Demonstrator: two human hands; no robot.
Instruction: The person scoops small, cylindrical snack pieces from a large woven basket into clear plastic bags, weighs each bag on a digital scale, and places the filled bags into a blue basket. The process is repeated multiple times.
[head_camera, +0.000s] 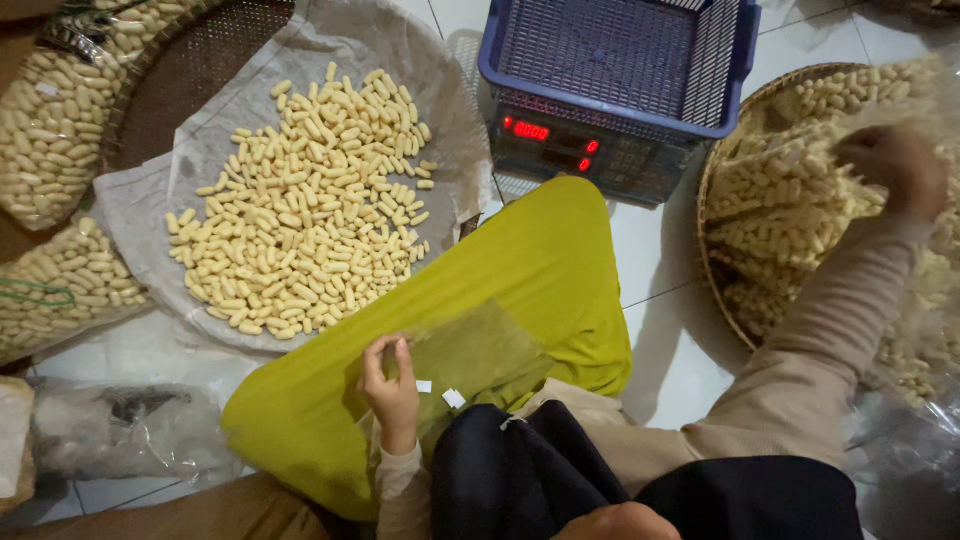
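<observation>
Both arms wear long, plain beige sleeves of soft knit cloth that end at the wrists, leaving the left hand (392, 385) and the right hand (895, 165) bare; no rings or watch can be made out. The right sleeve creases along the forearm, running toward two o'clock. A dark navy, nearly black cloth hangs over the chest at six o'clock. A bright yellow-green garment covers the lap, spreading toward twelve o'clock.
</observation>
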